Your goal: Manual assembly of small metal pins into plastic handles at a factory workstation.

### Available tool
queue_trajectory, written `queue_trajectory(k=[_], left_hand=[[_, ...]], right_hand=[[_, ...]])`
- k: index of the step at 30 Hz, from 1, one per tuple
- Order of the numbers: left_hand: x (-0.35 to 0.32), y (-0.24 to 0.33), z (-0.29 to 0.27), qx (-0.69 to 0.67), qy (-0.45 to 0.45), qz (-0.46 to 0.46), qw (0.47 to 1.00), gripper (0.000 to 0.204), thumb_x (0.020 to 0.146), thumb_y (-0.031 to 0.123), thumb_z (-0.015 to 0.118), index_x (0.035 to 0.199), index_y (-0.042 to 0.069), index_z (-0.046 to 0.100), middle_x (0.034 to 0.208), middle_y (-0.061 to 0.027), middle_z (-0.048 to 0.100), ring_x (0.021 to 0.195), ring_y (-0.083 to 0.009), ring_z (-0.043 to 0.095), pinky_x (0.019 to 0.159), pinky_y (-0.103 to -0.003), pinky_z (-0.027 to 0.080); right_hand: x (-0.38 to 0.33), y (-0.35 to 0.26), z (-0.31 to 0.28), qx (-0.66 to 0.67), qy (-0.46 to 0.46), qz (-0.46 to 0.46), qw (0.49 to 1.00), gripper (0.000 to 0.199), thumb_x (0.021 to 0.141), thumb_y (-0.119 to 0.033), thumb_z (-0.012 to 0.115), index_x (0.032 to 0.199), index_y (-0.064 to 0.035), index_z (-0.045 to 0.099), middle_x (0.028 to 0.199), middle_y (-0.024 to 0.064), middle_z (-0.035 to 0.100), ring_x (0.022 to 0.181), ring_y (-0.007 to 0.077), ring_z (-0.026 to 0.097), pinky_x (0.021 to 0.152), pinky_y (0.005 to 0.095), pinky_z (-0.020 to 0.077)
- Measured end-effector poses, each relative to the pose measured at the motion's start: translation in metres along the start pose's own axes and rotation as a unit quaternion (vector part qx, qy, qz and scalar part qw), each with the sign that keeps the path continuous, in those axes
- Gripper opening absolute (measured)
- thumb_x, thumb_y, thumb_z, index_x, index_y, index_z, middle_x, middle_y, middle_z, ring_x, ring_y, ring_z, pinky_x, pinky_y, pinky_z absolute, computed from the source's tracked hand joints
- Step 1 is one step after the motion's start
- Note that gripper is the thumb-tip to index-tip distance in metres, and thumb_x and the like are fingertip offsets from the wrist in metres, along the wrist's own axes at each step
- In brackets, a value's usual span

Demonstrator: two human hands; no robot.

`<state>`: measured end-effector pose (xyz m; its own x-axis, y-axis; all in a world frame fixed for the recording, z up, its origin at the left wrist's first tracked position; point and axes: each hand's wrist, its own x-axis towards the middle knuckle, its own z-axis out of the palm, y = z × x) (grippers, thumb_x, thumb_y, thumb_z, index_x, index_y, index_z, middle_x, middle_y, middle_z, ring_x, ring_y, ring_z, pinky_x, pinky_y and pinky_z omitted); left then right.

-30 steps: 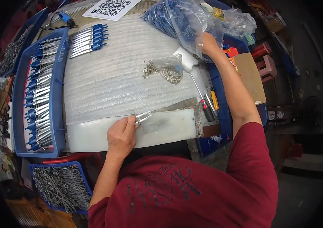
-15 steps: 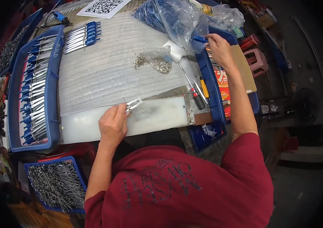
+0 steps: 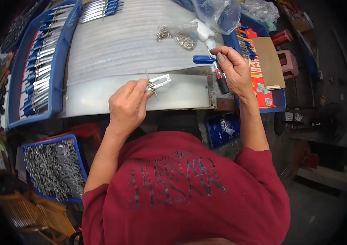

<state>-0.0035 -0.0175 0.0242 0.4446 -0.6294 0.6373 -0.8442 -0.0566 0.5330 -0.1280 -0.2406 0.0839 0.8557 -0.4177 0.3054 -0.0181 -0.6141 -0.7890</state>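
My left hand pinches a silvery metal clamp-like piece with a thin pin crossing it, held over the white board at the bench's front edge. Between the thumb and fingers of my right hand is a blue plastic handle-shaped piece, its outer end pointing left toward the metal piece. The two pieces are apart. Beneath my right hand lies a red-and-black screwdriver, partly covered. Small metal parts sit in a clear bag on the foam sheet, with some loose beside it.
A blue tray on the left holds rows of blue-and-silver tools; a row of similar tools lies beside it. Below stands a crate full of metal parts. At right, another blue tray holds tools and cardboard. Clear plastic bags lie behind.
My right hand has come from the far-right bag and tray toward the front of the bench, carrying the blue piece. My left hand still holds the metal piece. The view has shifted.
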Motion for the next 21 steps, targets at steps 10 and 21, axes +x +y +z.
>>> queue_trajectory(k=[10, 21], left_hand=[[-0.015, 0.011, -0.005, 0.029, -0.014, 0.002, 0.999, 0.022, 0.069, 0.006, 0.063, 0.089, 0.004, 0.054, 0.067, -0.0070, 0.049, 0.056, -0.0231, 0.051, 0.048, -0.032, 0.041], [-0.024, 0.017, -0.010, 0.058, -0.026, 0.018, 0.998, 0.024, 0.067, 0.007, 0.064, 0.089, 0.004, 0.053, 0.066, -0.0070, 0.048, 0.057, -0.0224, 0.052, 0.049, -0.032, 0.042]], right_hand=[[-0.033, 0.000, 0.042, 0.171, -0.010, 0.114, 0.979, 0.017, 0.088, -0.013, 0.048, 0.095, -0.0006, 0.056, 0.071, -0.0018, 0.049, 0.056, 0.0036, 0.041, 0.049, 0.0155, 0.0326], [-0.043, -0.003, 0.055, 0.200, -0.031, 0.127, 0.971, 0.018, 0.087, -0.013, 0.049, 0.096, 0.0016, 0.056, 0.070, -0.0016, 0.047, 0.054, 0.0030, 0.038, 0.046, 0.0161, 0.0297]])
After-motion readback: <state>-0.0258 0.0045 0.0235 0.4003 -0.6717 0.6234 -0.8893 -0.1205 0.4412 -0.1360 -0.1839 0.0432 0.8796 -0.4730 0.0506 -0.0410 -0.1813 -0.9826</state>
